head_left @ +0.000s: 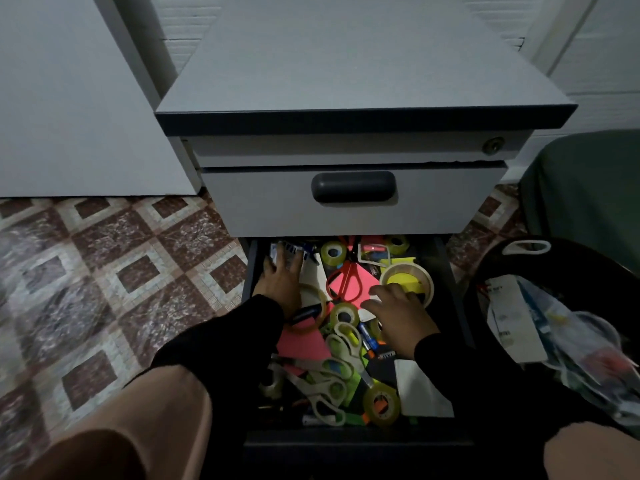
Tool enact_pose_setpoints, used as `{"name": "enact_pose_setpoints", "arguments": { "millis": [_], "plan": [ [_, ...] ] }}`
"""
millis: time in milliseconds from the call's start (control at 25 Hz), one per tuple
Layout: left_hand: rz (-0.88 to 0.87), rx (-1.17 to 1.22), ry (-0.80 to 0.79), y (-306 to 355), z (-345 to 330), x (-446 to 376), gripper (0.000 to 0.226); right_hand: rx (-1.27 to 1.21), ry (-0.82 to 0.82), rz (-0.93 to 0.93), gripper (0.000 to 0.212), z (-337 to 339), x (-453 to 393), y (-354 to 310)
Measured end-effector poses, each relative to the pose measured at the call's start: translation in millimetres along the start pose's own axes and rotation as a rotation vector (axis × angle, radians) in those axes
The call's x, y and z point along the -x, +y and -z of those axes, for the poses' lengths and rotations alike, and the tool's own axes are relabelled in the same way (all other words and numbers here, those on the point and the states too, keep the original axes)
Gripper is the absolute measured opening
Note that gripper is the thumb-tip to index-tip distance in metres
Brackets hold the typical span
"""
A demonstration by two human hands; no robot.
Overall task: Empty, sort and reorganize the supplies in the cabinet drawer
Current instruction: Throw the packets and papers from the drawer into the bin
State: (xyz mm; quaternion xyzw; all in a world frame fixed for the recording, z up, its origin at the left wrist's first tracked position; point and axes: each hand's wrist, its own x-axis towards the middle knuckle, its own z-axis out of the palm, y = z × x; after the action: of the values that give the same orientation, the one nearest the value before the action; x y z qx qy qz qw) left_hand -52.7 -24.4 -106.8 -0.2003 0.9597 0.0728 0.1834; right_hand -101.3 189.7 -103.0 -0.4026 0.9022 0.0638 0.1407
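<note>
Open drawer sitting pulled out at cabinet base, crammed with supplies. Left hand lying spread over back-left items. Right hand resting loosely spread beside large tape roll. 2 hands pinching nothing visible.

The cabinet has a smooth, matt grey top, and its drawer handle looks like dark matt plastic. By the right hand's fingertips lies a glossy clear tape roll beside matt pink paper and red plastic-handled scissors. The floor is patterned tile with a dull sheen.
</note>
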Motion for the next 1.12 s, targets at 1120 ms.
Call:
{"name": "enact_pose_setpoints", "arguments": {
  "millis": [1120],
  "plan": [
    [-0.124, -0.07, 0.271, 8.2, 14.7, 81.8, 0.046, -0.388, -0.013, -0.143, 0.027, 26.8, -10.8, 4.1]
  ]
}}
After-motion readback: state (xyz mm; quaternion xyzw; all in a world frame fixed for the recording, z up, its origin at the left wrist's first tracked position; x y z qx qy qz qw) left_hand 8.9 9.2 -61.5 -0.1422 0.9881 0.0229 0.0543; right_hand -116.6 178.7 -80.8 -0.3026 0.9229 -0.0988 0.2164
